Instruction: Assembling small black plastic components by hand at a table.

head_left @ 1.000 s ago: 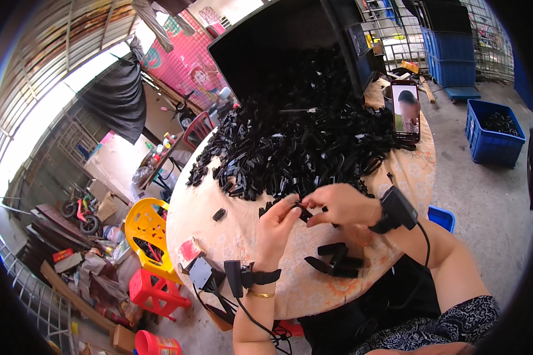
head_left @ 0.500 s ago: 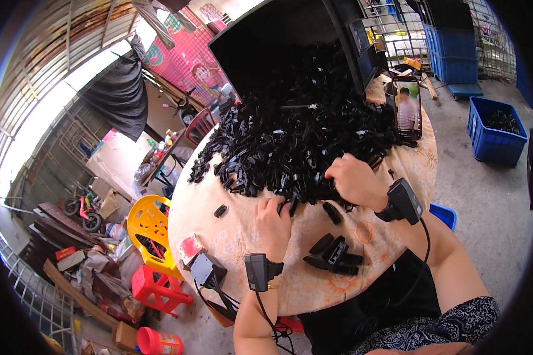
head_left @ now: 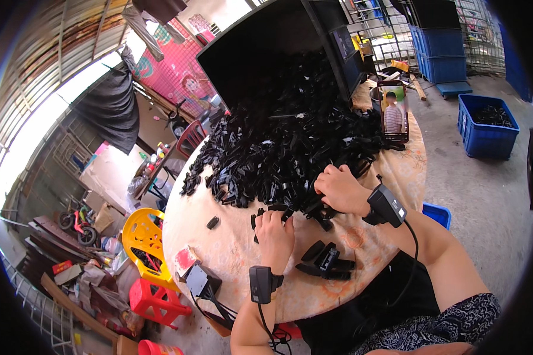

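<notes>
A big black bin (head_left: pixel 266 47) is lying tipped on the round tabletop (head_left: pixel 231 248), and a huge pile of black parts (head_left: pixel 284 148) is spilling out of its mouth. Right of the pile, on the floor, a blue crate (head_left: pixel 485 127) is holding more black parts. A second blue crate (head_left: pixel 437 213) is peeking out past the tabletop edge, and what is in it is hidden.

The left hand (head_left: pixel 275 236) is sitting at the near edge of the pile. Its fingers are curling down onto some parts there, but I cannot tell if it is gripping one. The right hand (head_left: pixel 340 189) is just right of it, curled into a loose fist and digging into the edge of the pile. What it is gripping is hidden. The two hands are close but not touching.

Nearer the person than the pile, a small heap of parts (head_left: pixel 327 261) is lying alone. Behind the pile on the right, a phone (head_left: pixel 394 112) is standing up.
</notes>
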Available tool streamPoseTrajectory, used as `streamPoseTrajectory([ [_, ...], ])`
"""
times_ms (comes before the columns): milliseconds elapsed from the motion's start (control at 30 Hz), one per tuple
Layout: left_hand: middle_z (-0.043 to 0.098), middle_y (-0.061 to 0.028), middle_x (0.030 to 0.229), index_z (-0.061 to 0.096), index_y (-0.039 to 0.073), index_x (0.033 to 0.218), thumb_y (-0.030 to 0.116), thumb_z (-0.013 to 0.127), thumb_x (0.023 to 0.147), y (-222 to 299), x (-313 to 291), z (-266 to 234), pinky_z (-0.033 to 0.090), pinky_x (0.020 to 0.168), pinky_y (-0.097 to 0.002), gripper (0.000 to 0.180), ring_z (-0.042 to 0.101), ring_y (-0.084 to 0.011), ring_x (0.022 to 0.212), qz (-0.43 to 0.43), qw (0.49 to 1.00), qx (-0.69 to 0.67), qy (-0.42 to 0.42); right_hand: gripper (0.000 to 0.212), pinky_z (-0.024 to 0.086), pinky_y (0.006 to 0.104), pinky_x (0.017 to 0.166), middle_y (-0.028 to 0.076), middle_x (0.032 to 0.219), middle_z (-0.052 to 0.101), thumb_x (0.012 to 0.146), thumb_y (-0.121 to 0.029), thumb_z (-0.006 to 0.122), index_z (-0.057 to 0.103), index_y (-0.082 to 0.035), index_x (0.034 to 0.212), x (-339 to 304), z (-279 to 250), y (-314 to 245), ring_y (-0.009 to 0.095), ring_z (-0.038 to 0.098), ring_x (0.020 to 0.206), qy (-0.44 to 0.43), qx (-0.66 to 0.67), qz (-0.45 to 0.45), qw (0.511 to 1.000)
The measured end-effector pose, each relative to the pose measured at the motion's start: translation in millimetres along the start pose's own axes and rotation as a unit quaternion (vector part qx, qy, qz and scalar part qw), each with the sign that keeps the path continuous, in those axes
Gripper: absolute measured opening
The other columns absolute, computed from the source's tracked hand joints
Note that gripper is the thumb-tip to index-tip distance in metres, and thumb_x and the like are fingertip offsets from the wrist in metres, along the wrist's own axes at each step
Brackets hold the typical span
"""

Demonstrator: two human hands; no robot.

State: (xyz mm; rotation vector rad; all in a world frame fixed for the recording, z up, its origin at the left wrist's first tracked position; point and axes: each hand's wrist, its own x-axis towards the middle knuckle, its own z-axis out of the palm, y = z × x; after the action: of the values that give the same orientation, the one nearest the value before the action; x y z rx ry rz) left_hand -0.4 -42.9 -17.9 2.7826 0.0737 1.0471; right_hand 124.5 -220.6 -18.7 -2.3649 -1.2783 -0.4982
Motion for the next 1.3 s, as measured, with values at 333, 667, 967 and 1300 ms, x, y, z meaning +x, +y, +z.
streamPoseTrajectory([
  [333,0.063,-0.0082,0.097,0.055,-0.005,0.110,0.009,0.048,0.095,5,5,-6,0.051,0.072,-0.0253,0.022,0.062,-0.0139,0.079,-0.207,0.857,-0.462,-0.095,0.007,0.036,0.0368,0.083,0.004,0.079,0.063,0.077,-0.014,0.062,0.064,-0.009,0.082,10,-5,-7,0.021,0.059,0.082,0.176,0.132,-0.018,0.975],
  [667,0.060,-0.0086,0.102,0.049,-0.004,0.117,0.006,0.047,0.095,4,1,2,0.053,0.082,-0.0285,0.024,0.063,-0.0163,0.089,-0.240,0.712,-0.653,-0.096,0.016,0.051,0.0298,0.060,0.017,0.079,0.066,0.085,-0.008,0.058,0.065,0.000,0.096,6,-10,-45,0.028,0.066,0.071,0.142,0.444,0.013,0.885],
  [967,0.062,-0.0058,0.102,0.055,-0.005,0.116,0.005,0.054,0.092,-2,0,5,0.050,0.082,-0.0256,0.026,0.059,-0.0118,0.087,-0.217,0.767,-0.598,-0.087,0.015,0.050,0.0350,0.059,0.012,0.079,0.063,0.083,-0.009,0.059,0.064,-0.001,0.095,2,-6,-49,0.028,0.062,0.070,0.212,0.302,-0.070,0.927],
  [1300,0.061,-0.0086,0.108,0.055,-0.003,0.119,0.012,0.052,0.094,3,-1,-1,0.049,0.089,-0.0298,0.029,0.060,-0.0150,0.095,-0.242,0.718,-0.650,-0.063,0.019,0.050,0.0351,0.065,0.008,0.088,0.059,0.080,-0.016,0.063,0.062,-0.004,0.096,-3,-6,-57,0.026,0.060,0.080,0.203,0.194,-0.100,0.955],
])
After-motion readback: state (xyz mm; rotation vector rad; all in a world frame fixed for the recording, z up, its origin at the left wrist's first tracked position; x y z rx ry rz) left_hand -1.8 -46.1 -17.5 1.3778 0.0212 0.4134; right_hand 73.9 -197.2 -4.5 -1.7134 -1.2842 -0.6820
